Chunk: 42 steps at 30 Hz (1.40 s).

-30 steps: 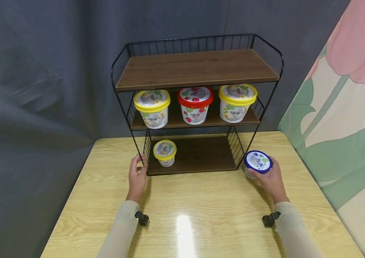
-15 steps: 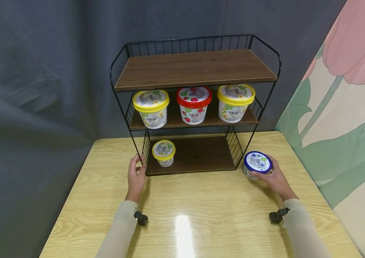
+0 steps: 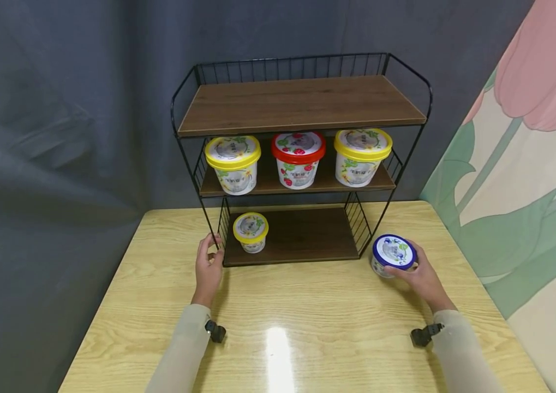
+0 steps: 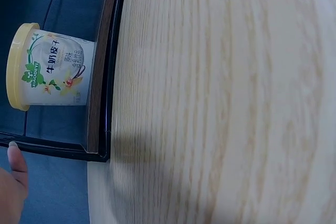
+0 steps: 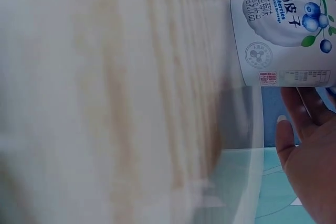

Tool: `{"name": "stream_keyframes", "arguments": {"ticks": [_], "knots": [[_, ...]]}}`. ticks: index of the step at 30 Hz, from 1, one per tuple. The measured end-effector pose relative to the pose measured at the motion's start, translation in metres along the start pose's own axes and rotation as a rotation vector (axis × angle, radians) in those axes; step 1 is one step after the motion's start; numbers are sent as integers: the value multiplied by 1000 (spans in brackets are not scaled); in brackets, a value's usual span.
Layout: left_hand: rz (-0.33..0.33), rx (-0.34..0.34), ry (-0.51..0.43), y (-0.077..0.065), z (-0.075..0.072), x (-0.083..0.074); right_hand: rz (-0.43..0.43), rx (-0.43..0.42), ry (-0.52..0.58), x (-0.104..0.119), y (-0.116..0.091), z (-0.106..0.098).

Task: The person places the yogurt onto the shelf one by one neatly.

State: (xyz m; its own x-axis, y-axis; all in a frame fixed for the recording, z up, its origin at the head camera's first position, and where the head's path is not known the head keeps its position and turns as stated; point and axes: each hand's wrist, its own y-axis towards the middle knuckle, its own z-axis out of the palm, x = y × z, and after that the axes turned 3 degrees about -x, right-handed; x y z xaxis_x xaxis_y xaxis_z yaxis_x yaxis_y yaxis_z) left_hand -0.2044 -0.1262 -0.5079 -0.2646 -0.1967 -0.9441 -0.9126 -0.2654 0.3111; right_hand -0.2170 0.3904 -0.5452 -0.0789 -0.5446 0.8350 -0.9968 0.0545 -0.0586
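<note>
My right hand (image 3: 424, 277) grips a small tub with a blue lid (image 3: 394, 251), thumb at the front of the lid and fingers round its right side. Blueberries are printed on the white wall of this tub (image 5: 289, 35) in the right wrist view. It is just outside the right front corner of a black wire rack with brown boards (image 3: 302, 106). On the opposite side, my left hand (image 3: 208, 273) holds the rack's lower left post between thumb and fingers. A small yellow-lidded tub (image 3: 251, 233) stands at the left of the bottom board.
On the middle board stand a large yellow-lidded tub (image 3: 233, 165), a red-lidded tub (image 3: 299, 160) and another large yellow-lidded tub (image 3: 363, 157). Dark cloth (image 3: 71, 136) hangs behind the rack. A tulip-patterned panel (image 3: 528, 218) borders the pale wooden table (image 3: 317, 322) on the right.
My right forearm has swung a little to the right, and the blue-lidded tub has shifted slightly toward me. The left hand has kept its place at the rack's post.
</note>
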Motion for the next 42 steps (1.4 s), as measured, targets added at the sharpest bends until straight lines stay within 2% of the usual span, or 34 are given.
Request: {"name": "stream_keyframes", "arguments": {"ticks": [11,16,22,28,35,42], "knots": [[-31,5,-5,1,2,1,-33,-19,-23,1,-18,5],[-20,-7,-12,1,2,3,-41,-31,-11,3,-25,9],[-26,-12,-25,0,3,3,-59,3,-42,10,-29,17],[-41,-15,-12,-1,4,3,-54,31,-64,20,-29,30],[-44,-11,-24,-1,3,1,-109,54,-57,32,-23,47],[-47,0,-21,-1,2,-1,-156,86,-7,53,-13,65]]}}
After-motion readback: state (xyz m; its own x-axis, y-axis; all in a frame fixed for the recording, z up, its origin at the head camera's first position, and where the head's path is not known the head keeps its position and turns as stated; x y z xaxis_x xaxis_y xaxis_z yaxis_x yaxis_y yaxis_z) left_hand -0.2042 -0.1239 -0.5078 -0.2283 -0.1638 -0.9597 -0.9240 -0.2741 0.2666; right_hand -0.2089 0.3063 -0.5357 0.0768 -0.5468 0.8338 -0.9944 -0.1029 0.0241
